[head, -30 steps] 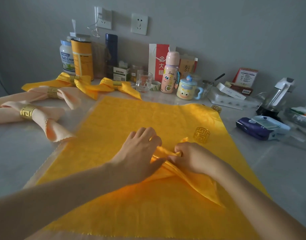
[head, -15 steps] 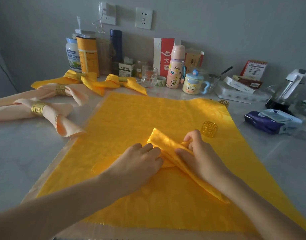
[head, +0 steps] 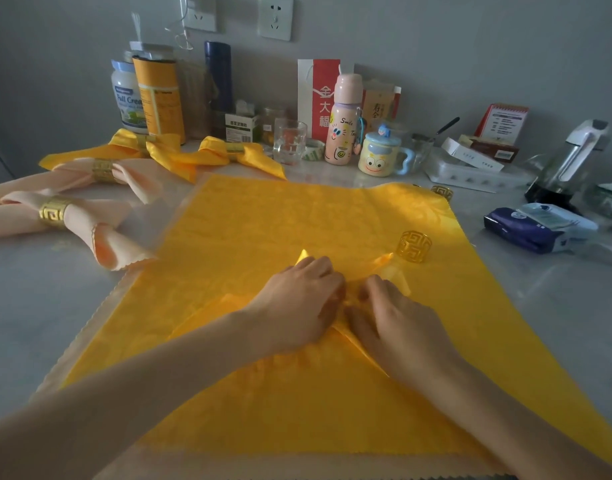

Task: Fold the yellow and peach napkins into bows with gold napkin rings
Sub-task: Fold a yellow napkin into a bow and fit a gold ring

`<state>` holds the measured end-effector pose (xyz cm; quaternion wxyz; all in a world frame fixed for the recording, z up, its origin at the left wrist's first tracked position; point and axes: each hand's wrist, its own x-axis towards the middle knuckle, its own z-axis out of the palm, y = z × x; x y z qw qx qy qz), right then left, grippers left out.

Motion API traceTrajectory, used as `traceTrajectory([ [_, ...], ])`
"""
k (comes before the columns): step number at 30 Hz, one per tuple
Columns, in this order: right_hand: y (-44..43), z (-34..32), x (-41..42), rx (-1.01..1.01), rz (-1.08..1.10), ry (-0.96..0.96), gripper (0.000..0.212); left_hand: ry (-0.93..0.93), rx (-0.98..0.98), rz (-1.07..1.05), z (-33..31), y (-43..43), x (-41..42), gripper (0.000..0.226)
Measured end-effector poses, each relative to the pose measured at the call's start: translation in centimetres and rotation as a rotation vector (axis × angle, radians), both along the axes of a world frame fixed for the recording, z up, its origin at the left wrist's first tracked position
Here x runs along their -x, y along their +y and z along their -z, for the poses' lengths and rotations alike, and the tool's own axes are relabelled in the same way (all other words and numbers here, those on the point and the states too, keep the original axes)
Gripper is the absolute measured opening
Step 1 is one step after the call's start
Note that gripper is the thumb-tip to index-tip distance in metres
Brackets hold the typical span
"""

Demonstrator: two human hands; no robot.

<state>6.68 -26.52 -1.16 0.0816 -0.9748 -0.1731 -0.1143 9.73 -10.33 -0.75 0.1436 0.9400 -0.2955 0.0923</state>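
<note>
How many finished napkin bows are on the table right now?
4. At the left lie the near peach bow and the far peach bow; beyond them, the left yellow bow and the right yellow bow. None looks hidden.

- The left hand [head: 297, 303] and the right hand [head: 398, 323] meet at the middle of a folded yellow napkin [head: 396, 275], fingers curled, pinching its gathered cloth.
- It lies on a flat yellow napkin [head: 297, 209] spread over a peach napkin [head: 90, 337], whose zigzag edge shows at left and bottom.
- A gold ring [head: 413, 246] stands on the flat cloth just beyond the right hand; another ring [head: 442, 192] sits at its far corner.
- On the table [head: 38, 306], two peach bows [head: 90, 233] lie at left and two yellow bows [head: 180, 157] behind them, each in a ring.
</note>
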Motion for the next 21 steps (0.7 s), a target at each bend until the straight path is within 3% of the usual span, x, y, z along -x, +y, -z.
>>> traceTrajectory([
  [6, -3.5, -1.2, 1.7, 0.162, 0.120, 0.116, 0.019, 0.139, -0.106, -0.026, -0.7, -0.8, -0.5, 0.036],
  [9, -5.7, -2.6, -0.1, -0.126, 0.155, 0.232, 0.008, 0.191, -0.183, -0.033, -1.5, -2.1, -0.8, 0.045],
  [10, -6.4, -2.8, -1.3, -0.194, 0.170, 0.164, 0.003, 0.171, -0.204, -0.026, -1.7, -2.7, -0.7, 0.048],
  [12, -7.5, -2.9, -4.3, -0.186, 0.218, -0.035, 0.022, 0.059, -0.248, 0.034, -1.9, -4.2, 0.0, 0.053],
  [14, -7.8, -2.4, -7.1, -0.123, 0.238, -0.091, 0.037, -0.008, -0.224, 0.122, -1.7, -5.8, 0.9, 0.051],
  [18, -7.9, -0.4, -9.9, 0.010, 0.258, -0.068, 0.035, 0.273, 0.054, 0.115, -1.2, -6.9, 1.0, 0.021],
  [21, -8.2, 0.8, -10.1, -0.097, 0.264, -0.143, 0.027, 0.441, 0.094, 0.153, -1.1, -6.7, 0.1, 0.023],
])
